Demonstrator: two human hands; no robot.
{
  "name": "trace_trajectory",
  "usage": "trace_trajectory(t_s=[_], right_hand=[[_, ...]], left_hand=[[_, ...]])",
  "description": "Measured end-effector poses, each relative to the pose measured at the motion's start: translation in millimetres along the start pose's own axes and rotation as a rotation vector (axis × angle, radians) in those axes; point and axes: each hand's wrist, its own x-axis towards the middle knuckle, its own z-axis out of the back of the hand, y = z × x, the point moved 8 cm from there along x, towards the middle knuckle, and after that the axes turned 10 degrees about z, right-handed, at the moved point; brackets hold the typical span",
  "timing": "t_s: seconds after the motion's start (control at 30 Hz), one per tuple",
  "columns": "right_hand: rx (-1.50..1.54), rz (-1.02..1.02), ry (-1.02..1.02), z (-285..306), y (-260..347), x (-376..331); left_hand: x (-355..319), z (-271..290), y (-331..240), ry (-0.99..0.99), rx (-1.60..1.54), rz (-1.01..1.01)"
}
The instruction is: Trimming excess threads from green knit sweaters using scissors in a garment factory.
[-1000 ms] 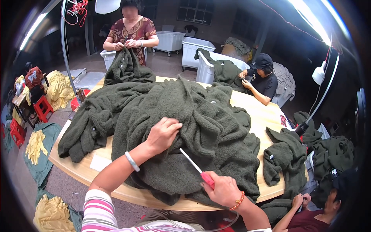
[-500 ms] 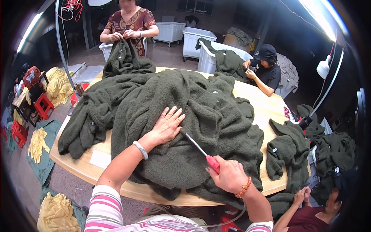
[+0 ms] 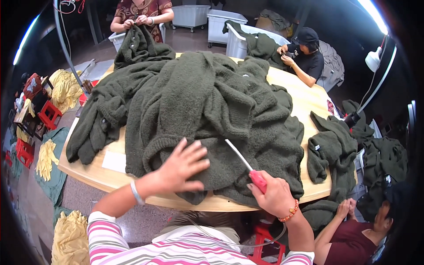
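A large heap of dark green knitted garments [image 3: 185, 92] covers most of the wooden table in front of me. My left hand [image 3: 181, 168], fingers spread, is over the near edge of the heap, holding nothing; whether it touches the fabric I cannot tell. My right hand [image 3: 274, 194] is wrapped round the pink-red handle of a tool with a thin metal rod [image 3: 239, 154]. The rod points up and left over the knitwear, its tip at or just above the cloth. Its exact kind does not show. A thin hose [image 3: 265, 243] curves below my right wrist.
The pale wooden table [image 3: 287, 84] has a white paper [image 3: 114, 161] at its left. Other people work at the far left, far right and near right. More green garments [image 3: 331, 150] lie at the right. White wheeled bins [image 3: 225, 20] stand behind; a red stool [image 3: 265, 247] is below.
My left hand has moved toward me and its fingers have spread. The right hand with the tool has shifted slightly right. The near part of the heap has been rearranged, and the view has tilted down.
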Motion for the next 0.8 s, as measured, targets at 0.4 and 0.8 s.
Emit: trace_trajectory(t_s=[0.4,0.8], right_hand=[[0.111,0.001,-0.168,5.0,-18.8,-35.6],[0.104,-0.047,-0.155,-4.1,-40.0,-30.9]], left_hand=[[13.8,73.6,13.4,-0.281,-0.780,0.345],[14.9,58.7,-2.9,-0.426,0.086,0.152]])
